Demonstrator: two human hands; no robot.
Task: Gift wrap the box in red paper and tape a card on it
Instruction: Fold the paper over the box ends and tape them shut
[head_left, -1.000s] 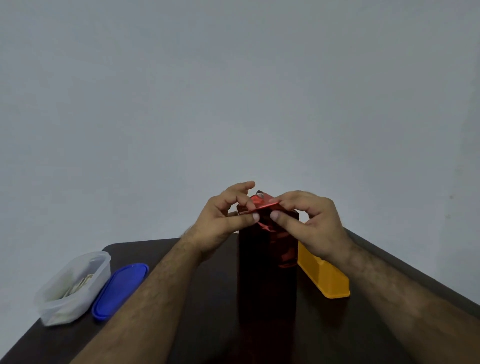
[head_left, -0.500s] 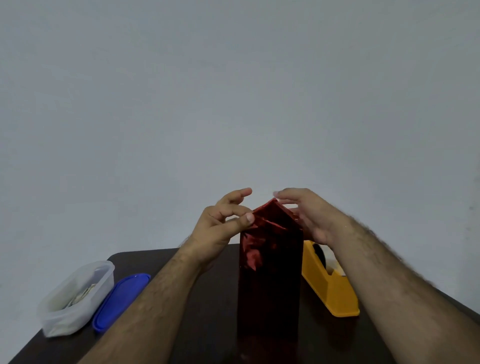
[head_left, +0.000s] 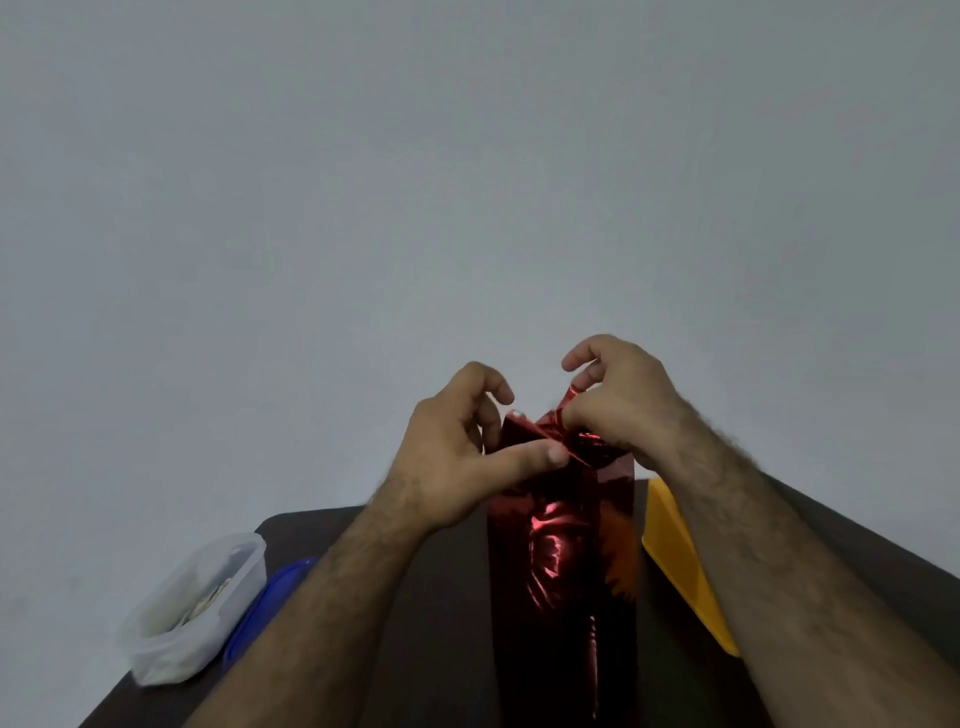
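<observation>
Red-wrapped box (head_left: 561, 571) is standing upright at the middle of the dark table (head_left: 447, 597), its loose red paper (head_left: 550, 431) bunching at the top end. Largest of all, the grey wall (head_left: 467, 182) is filling the view above. Yellow tape dispenser (head_left: 680, 561) is lying just right of the box, near the table's right edge; a clear plastic container (head_left: 192, 608) and its blue lid (head_left: 270, 597) are sitting well apart at the far left corner. Left hand (head_left: 457, 457) is pinching the paper's top fold, thumb extending across the front. Right hand (head_left: 618, 400) is pinching the crumpled right flap, fingers curling above it.
</observation>
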